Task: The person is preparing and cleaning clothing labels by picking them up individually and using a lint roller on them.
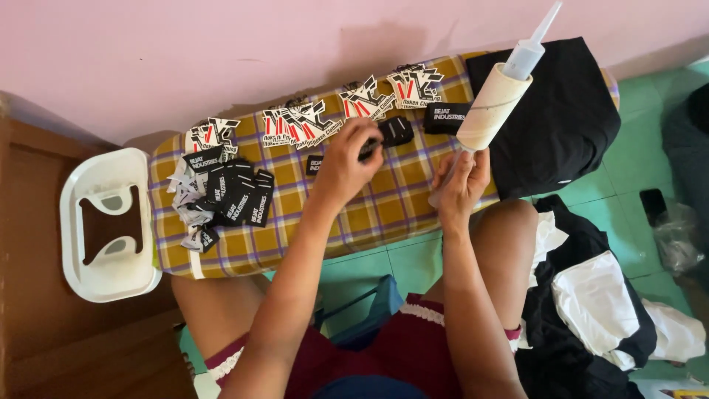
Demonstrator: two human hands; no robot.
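Head view: a small ironing board with a yellow-and-purple plaid cover lies across the person's bare knees against a pink wall, and everything else is placed from it.

The left hand is over the middle of the board, fingers pinched closed on a small black woven label. Just beyond that hand, a second black label lies flat on the cover, and a third, larger black label lies further toward the board's right end.

The right hand is at the board's near edge, right of the left hand, clenched around the lower end of a tan cardboard tube. The tube slants up and away over the board, and a translucent plastic nozzle sticks out of its top.

Along the board's far edge runs a row of white, black and red printed stickers. At its left end sits a loose heap of black labels.

A white plastic iron rest juts off the left end. A folded black garment covers the right end. On the green tiled floor right of the board lies a pile of black and white clothing.
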